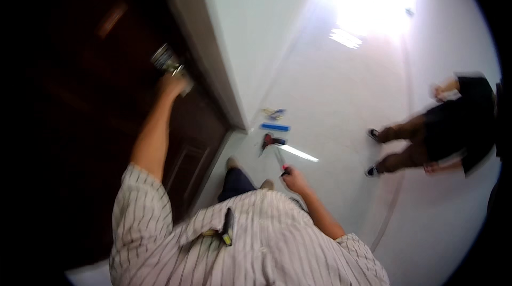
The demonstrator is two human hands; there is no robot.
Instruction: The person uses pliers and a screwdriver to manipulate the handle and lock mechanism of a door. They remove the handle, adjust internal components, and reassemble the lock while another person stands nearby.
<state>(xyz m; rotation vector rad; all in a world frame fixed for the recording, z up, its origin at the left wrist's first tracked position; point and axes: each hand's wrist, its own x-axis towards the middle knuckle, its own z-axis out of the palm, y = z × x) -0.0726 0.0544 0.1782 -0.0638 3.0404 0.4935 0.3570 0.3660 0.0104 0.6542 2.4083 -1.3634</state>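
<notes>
My left hand point(172, 84) reaches up to the dark brown door point(122, 120) and is closed around the metal door handle point(184, 84). Above the hand, the shiny lock plate point(164, 57) shows, blurred by motion. Low in front of my body, my right hand point(295, 179) is wrapped round the red and black grip of a screwdriver point(279, 156), its thin shaft slanting up and left. Beyond its tip a red and black cordless drill point(269, 141) lies on the floor.
Past the drill lie a blue bar point(275, 126) and some small yellowish items point(274, 113). Another person point(453, 120) stands by the right wall. A white wall corner point(246, 120) borders the door frame. A black and yellow tool point(228, 227) sticks out of my shirt pocket.
</notes>
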